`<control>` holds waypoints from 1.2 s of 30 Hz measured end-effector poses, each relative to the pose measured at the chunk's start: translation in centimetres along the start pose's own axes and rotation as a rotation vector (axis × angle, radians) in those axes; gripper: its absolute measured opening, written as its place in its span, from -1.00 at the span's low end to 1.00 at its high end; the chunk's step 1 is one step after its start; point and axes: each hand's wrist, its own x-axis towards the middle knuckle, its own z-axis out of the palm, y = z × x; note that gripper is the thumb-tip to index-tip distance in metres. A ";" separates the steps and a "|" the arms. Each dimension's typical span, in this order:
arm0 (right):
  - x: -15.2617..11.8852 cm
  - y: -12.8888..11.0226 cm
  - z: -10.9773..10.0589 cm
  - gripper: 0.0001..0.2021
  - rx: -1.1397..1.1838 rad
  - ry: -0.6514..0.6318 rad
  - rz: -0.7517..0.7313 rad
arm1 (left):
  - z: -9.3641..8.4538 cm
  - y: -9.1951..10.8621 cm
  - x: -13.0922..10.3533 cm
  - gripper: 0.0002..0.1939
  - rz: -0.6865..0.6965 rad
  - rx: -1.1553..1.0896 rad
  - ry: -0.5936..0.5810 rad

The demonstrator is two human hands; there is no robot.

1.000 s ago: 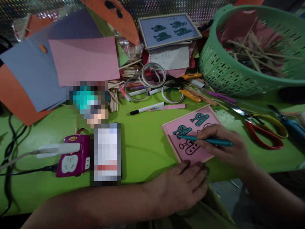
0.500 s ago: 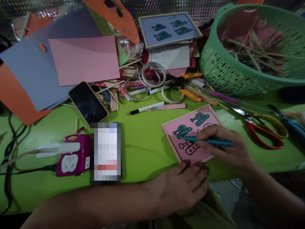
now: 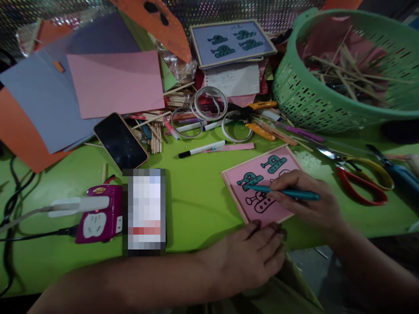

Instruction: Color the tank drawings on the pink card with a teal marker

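My right hand (image 3: 306, 200) grips a teal marker (image 3: 299, 193), its tip on a tank drawing on the pink card (image 3: 281, 218). The card has a thin wooden stick border. Two of its tanks are coloured teal. Another, lower down, shows black outlines over pink, and one more lies partly behind my fingers. My left hand (image 3: 258, 250) rests flat at the card's near edge, fingers stretched out and holding nothing, their tips by the border.
Scissors (image 3: 362, 187) lie right of the card. A green basket (image 3: 304, 100) of sticks stands behind. Tape rolls (image 3: 210, 104), a capped marker (image 3: 203, 149) and a framed blue card (image 3: 225, 61) sit farther back. Left are a dark phone (image 3: 121, 141), a blurred-screen phone (image 3: 147, 209) and a purple power adapter (image 3: 114, 196).
The view has shifted very slightly. My right hand keeps the marker tip at nearly the same spot on the tank, and my left hand has not visibly moved.
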 end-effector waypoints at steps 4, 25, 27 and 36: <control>0.1 -0.2 -0.1 -0.88 -0.020 -0.006 0.006 | -0.1 -0.1 0.0 -0.58 0.008 0.003 -0.023; 0.1 -0.3 0.0 -0.93 0.010 0.021 0.042 | 0.3 0.1 0.0 -0.58 0.006 0.013 -0.006; 0.1 -0.2 -0.1 -0.92 0.007 0.020 0.035 | 0.4 0.2 0.0 -0.59 -0.008 0.017 0.021; 0.1 -0.4 -0.1 -0.90 0.015 0.032 0.054 | -0.4 -0.2 0.1 -0.59 -0.008 0.009 0.020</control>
